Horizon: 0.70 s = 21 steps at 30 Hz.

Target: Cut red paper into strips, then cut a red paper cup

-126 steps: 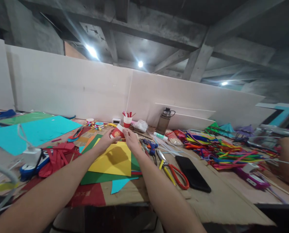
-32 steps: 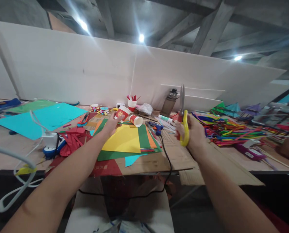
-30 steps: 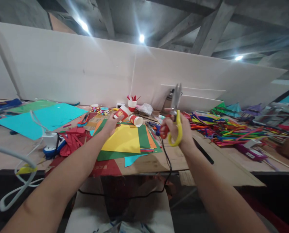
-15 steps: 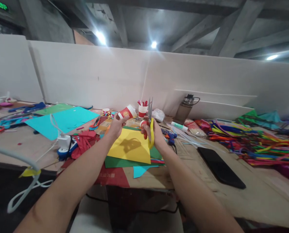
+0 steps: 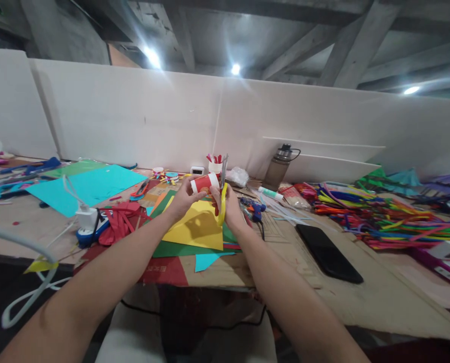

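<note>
My left hand (image 5: 184, 198) is wrapped round a red-and-white paper cup (image 5: 202, 184), which lies tilted on its side in the air. In my right hand (image 5: 231, 205) is a pair of scissors (image 5: 222, 206) with yellow handles, blades pointing up. The right fingertips are at the right end of the cup; whether they press on it I cannot tell. Below both hands lies a yellow paper sheet (image 5: 194, 232) over green paper (image 5: 175, 249). Behind them stands a second paper cup (image 5: 214, 167) with red sticks or pens in it.
A blue glue gun (image 5: 254, 207) and a black phone (image 5: 327, 253) lie to the right. Farther back are a bottle (image 5: 277, 166), a glue stick (image 5: 270, 193) and many coloured pipe cleaners (image 5: 391, 217). Left are turquoise paper (image 5: 84, 186) and a power strip (image 5: 90, 232) with a white plug.
The paper cup and my right hand with the scissors have come together; before, they were apart. The cup has turned closer to level. The view has shifted slightly to the right.
</note>
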{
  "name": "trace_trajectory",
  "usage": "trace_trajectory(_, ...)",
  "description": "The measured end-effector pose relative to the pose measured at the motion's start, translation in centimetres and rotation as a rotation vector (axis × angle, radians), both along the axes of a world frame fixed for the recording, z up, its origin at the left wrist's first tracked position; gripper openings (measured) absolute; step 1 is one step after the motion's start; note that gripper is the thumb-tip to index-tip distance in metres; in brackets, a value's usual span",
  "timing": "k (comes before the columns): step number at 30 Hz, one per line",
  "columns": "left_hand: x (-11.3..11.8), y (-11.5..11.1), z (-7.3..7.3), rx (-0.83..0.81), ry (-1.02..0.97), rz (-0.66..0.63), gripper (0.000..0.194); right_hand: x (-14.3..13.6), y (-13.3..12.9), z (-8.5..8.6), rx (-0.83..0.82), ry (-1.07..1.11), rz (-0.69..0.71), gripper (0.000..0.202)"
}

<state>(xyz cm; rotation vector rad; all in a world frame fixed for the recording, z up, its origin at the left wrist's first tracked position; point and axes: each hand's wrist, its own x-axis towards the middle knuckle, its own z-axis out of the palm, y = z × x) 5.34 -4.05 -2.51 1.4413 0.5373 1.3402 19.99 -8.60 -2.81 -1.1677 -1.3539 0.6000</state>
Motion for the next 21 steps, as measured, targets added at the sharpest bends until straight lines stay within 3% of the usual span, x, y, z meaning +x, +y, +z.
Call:
trace_trajectory(7,-0.4,0.2,0.4,-0.185,-0.08,-0.078,0.054,-0.6,-0.6,0.5,0.1,-0.014,0.032,0.038)
trace_trajectory(14,-0.3,0.6,0.3,-0.286,-0.082,-0.189,0.052,-0.3,0.0,-0.2,0.155,-0.053,0.052,0.037)
trace_trajectory(21,-0.9,1.7,1.0,-0.234,-0.292,0.046,0.053,0.2,-0.4,0.7,0.068,-0.277,-0.055,0.039)
